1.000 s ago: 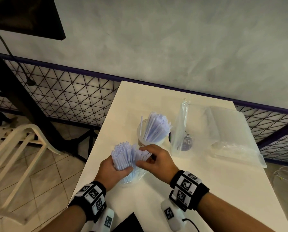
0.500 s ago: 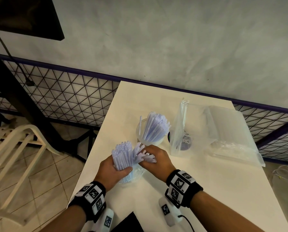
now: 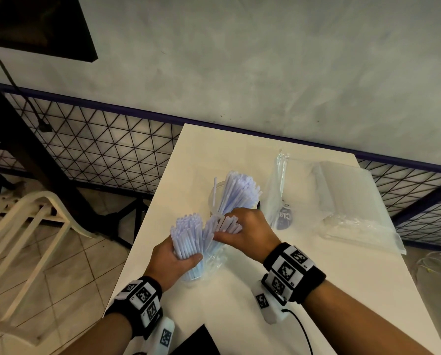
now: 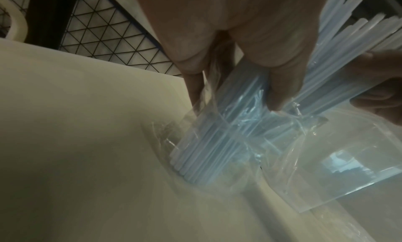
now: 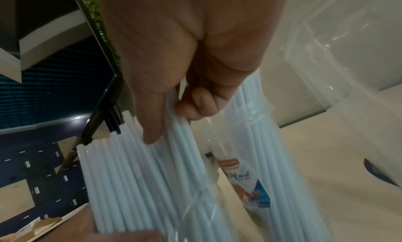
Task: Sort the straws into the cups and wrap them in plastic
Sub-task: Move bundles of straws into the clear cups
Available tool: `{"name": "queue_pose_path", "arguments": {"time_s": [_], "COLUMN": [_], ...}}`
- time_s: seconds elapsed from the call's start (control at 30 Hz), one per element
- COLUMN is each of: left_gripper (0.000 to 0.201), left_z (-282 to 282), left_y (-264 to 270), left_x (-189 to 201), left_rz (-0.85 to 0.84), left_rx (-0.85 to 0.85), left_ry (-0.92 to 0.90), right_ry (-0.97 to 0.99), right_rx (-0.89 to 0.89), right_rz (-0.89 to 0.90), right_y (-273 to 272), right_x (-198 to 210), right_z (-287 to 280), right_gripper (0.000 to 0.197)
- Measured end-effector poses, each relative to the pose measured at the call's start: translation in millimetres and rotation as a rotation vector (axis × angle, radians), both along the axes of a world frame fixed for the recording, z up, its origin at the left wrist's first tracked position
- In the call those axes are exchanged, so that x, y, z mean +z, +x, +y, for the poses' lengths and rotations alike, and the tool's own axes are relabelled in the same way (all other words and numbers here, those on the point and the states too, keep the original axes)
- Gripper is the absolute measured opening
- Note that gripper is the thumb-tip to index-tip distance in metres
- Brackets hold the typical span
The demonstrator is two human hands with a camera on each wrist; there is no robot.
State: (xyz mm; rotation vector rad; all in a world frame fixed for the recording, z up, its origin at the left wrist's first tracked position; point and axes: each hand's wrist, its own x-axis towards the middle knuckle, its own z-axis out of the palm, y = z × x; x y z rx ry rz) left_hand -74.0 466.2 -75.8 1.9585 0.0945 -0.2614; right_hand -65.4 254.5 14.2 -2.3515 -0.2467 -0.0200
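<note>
Straws stand bunched in a clear plastic-lined cup near the surface's left edge. The left hand is wrapped round the main bundle, while the right hand has its fingers curled round a smaller sheaf of straws just beside it. A second cup farther back already holds straws. The step looks like splitting the bundle; next, the sheaf likely needs lifting clear and seating in a cup.

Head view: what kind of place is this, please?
Probably a small cafe or drink stall's seating area: a cream table against a bare grey wall, a plastic chair on a tiled floor, and cups of straws being packed.
</note>
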Motion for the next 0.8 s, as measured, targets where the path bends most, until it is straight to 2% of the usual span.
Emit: {"name": "queue_pose_path", "arguments": {"time_s": [0.1, 0.3, 0.5, 0.8], "left_gripper": [0.042, 0.044, 0.043, 0.040], "left_z": [-0.5, 1.0, 1.0, 2.2], "left_y": [0.3, 0.8, 2.4, 6.2], "left_x": [0.3, 0.5, 0.6, 0.4], "left_rz": [-0.002, -0.005, -0.001, 0.018], "left_rx": [0.000, 0.001, 0.015, 0.035], "left_ry": [0.008, 0.007, -0.004, -0.015], "right_ry": [-0.040, -0.039, -0.016, 0.026], "right_rx": [0.034, 0.128, 0.103, 0.102], "right_rz": [0.028, 0.039, 0.084, 0.044], "right_y": [6.0, 9.3, 9.9, 10.7], "right_x": [7.0, 29.7, 38.4, 69.0], "right_z": [0.5, 8.5, 2.1, -8.6], "right_gripper": [0.035, 0.010, 0.021, 0.011]}}
